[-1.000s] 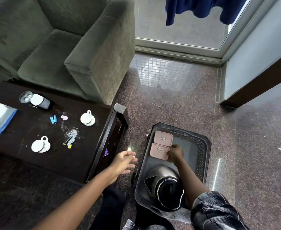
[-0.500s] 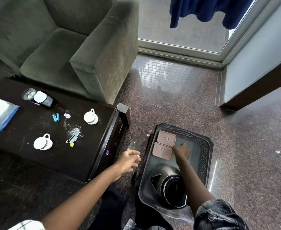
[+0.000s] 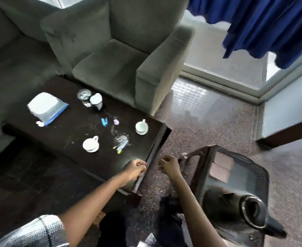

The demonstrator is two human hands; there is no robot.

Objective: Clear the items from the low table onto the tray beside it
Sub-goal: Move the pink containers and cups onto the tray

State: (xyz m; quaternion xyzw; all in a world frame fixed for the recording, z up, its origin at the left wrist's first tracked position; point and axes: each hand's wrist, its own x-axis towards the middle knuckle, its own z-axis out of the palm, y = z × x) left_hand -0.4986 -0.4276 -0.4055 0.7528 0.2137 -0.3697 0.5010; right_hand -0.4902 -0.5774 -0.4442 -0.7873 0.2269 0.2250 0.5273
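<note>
Already the tray (image 3: 257, 177) holds two pink coasters (image 3: 221, 166) and a kettle (image 3: 235, 209).

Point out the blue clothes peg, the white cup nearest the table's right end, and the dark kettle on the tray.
Blue plastic clothes peg (image 3: 104, 121): head view, middle of its body.
White ceramic cup nearest the table's right end (image 3: 141, 126): head view, its open bowl.
Dark metal kettle (image 3: 235, 209): head view, its rounded body, left of the opening.
</note>
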